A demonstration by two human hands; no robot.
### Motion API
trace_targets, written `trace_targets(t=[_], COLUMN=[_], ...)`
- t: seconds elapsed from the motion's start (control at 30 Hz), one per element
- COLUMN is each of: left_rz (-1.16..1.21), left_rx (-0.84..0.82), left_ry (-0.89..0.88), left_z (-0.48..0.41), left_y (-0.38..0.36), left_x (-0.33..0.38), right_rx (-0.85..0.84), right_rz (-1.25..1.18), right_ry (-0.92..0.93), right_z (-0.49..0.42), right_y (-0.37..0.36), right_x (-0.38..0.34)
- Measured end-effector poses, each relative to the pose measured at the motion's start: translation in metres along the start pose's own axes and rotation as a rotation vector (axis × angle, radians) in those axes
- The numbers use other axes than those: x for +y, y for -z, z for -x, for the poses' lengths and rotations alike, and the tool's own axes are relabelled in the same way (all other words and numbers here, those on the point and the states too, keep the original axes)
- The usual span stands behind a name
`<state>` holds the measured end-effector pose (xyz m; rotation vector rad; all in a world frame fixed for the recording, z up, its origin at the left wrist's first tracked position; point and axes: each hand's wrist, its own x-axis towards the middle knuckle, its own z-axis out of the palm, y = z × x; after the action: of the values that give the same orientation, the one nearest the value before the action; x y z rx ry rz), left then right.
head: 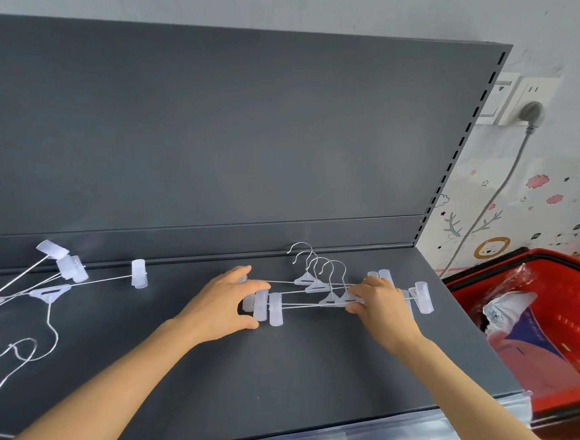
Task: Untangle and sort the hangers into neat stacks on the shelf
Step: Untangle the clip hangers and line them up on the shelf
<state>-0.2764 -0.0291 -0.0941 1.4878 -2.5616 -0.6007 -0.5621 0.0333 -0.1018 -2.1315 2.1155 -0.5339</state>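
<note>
Dark grey metal shelf: between my left hand and right hand, both pinching its ends, one stack of clear plastic clip hangers looks nearly squared; tangled hangers beyond my left hand remain, I judge.

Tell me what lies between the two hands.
In the head view, the wire bars and hook bases of the stacked clip hangers span from the left hand to the right hand.

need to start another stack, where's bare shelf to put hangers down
Free: the shelf in front of the stack, out to its front edge, and the gap between stack and tangle. Crowded: the left end, where the tangle spreads front to back.
</note>
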Motion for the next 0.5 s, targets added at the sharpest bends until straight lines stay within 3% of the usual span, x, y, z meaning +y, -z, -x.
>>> trace_targets(t=[0.2,0.5], left_rz=[-0.007,0.025], left_rx=[0.019,0.015], left_ry=[0.006,0.003], left_z=[-0.001,-0.002], left_y=[-0.003,0.001], left_x=[-0.001,0.003], right_rx=[0.079,0.029], right_rz=[0.038,0.024], right_ry=[-0.040,-0.029], right_z=[0.009,0.006], right_y=[-0.002,-0.012], right_x=[0.004,0.001])
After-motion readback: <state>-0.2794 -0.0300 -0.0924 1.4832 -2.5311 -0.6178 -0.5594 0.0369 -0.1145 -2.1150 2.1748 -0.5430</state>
